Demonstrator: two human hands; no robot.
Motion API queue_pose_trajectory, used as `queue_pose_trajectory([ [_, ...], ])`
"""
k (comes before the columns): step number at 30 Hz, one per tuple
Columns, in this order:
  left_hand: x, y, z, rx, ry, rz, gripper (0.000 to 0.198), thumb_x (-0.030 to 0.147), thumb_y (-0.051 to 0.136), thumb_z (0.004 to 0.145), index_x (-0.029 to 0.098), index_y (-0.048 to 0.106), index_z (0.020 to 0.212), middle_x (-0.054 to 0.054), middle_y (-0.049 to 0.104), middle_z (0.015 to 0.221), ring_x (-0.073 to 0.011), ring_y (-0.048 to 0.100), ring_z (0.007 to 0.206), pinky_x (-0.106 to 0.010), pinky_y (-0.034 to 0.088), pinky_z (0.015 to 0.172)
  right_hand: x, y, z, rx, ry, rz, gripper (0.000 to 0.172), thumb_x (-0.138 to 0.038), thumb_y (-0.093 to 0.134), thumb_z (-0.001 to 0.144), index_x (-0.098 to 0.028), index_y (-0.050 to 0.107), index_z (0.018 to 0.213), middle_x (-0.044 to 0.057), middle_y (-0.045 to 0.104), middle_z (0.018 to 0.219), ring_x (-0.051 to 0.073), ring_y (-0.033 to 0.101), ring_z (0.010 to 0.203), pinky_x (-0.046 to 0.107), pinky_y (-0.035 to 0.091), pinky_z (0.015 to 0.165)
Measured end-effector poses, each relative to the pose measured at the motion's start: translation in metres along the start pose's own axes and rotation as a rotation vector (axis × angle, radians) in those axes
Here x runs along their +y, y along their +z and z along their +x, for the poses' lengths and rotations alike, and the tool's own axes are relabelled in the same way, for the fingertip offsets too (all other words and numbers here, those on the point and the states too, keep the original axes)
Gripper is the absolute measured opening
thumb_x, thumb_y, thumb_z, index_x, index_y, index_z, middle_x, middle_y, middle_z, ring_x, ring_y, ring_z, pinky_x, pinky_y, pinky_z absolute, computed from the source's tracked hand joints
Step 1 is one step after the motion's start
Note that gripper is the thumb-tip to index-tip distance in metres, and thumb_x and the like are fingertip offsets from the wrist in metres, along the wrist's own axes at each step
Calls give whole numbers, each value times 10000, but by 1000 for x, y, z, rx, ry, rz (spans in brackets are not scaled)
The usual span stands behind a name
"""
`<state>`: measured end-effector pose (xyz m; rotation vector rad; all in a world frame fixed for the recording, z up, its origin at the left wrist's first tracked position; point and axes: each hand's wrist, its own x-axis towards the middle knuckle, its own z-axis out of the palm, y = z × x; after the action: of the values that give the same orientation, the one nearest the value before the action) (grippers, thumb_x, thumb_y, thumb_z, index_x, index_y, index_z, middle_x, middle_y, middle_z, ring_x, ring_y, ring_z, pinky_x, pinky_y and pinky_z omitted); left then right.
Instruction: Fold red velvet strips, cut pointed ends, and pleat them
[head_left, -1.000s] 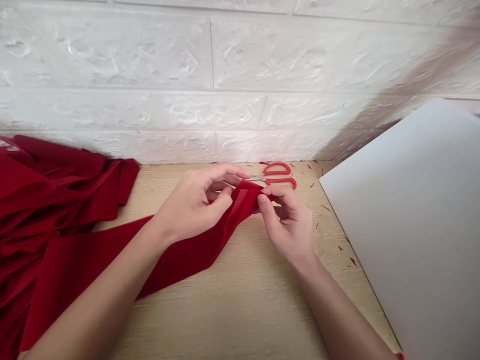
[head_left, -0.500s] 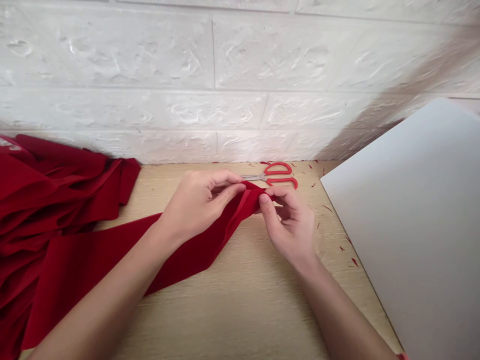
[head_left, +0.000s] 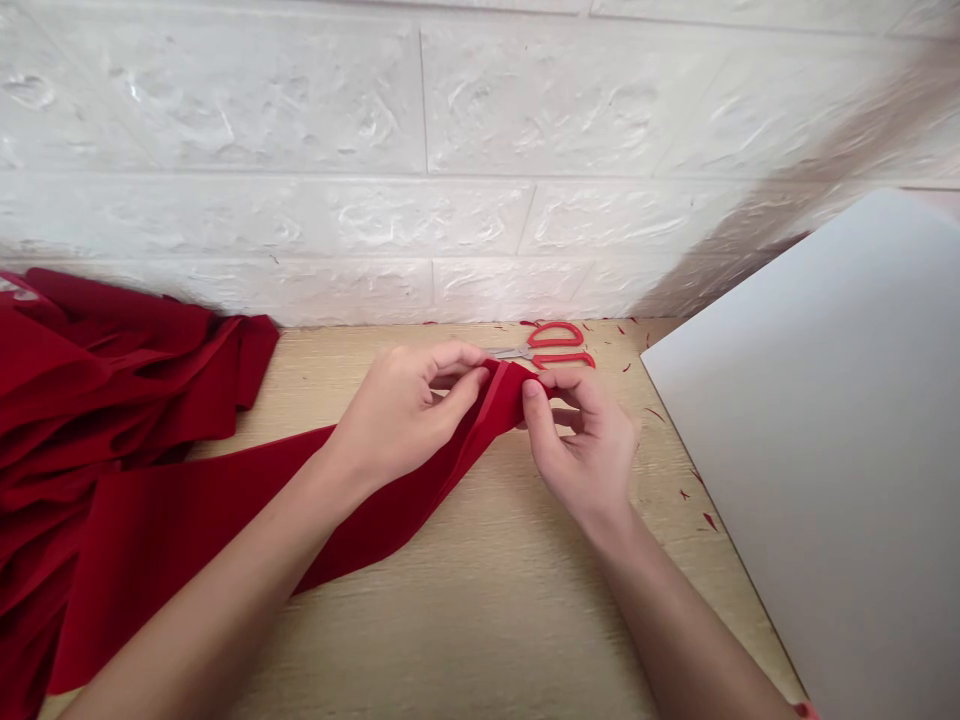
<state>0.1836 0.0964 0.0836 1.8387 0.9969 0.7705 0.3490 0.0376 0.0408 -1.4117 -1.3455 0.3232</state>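
Note:
A long strip of red fabric [head_left: 390, 520] runs from the left up to both hands, its right end folded over. My left hand [head_left: 420, 405] pinches the upper edge of that end between thumb and fingers. At the tip of the fold, my right hand [head_left: 581, 425] grips the cloth between thumb and index finger. Just behind the fingertips lie scissors [head_left: 559, 347] with red handles, their blades pointing left and partly hidden by my left hand.
A heap of gathered red fabric [head_left: 135, 370] covers the left side of the wooden table [head_left: 480, 620]. On the right stands a large pale grey panel [head_left: 832, 430]. Small red scraps [head_left: 709, 521] are scattered near it. A white brick-patterned wall [head_left: 480, 120] rises behind.
The folded end of the strip has shifted slightly right with my right hand, and more of the fold shows between my hands. The strip's lower edge has smoothed a little.

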Motion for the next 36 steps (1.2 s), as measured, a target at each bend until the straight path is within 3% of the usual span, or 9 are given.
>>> queue_pose_trajectory([
  [4,1,1,-1,-9,-20,-19,224,279,571,945,211,742,1073,-33,803,952,-154,747,787,-228,598,671,0,-1,1,14,-86,-110,73,-233,631,912,-213,605,846,-10,693,781,92,625,557,212,598,494],
  [9,1,4,-2,-52,-27,-147,225,257,562,953,235,610,1171,3,773,847,-123,686,654,-210,535,587,1,-1,1,17,-167,-168,87,-201,622,908,-220,588,830,-21,675,737,90,611,554,202,588,503],
  [16,-2,7,-2,-40,7,-131,43,196,560,919,223,538,943,29,686,748,-98,574,604,-186,443,539,3,-1,0,24,-210,-205,103,-188,630,907,-213,586,818,-28,656,710,80,595,542,187,573,502],
  [24,-1,7,-3,-39,-77,-258,173,209,591,901,240,421,908,67,607,634,-82,475,512,-167,334,453,3,-1,1,60,-250,-201,124,-162,642,894,-202,579,795,-35,645,693,67,581,519,175,550,493],
  [28,0,7,-2,-70,-55,-227,113,197,557,913,238,452,902,68,571,632,-83,450,524,-182,341,477,2,-1,0,60,-250,-211,145,-158,644,887,-207,567,774,-40,635,678,70,581,513,179,546,499],
  [36,3,7,-5,-37,-61,-104,45,222,563,904,212,554,948,30,665,727,-85,522,538,-181,367,466,4,-1,-2,66,-311,-254,154,-148,650,883,-217,559,779,-46,630,680,73,588,538,179,533,510],
])
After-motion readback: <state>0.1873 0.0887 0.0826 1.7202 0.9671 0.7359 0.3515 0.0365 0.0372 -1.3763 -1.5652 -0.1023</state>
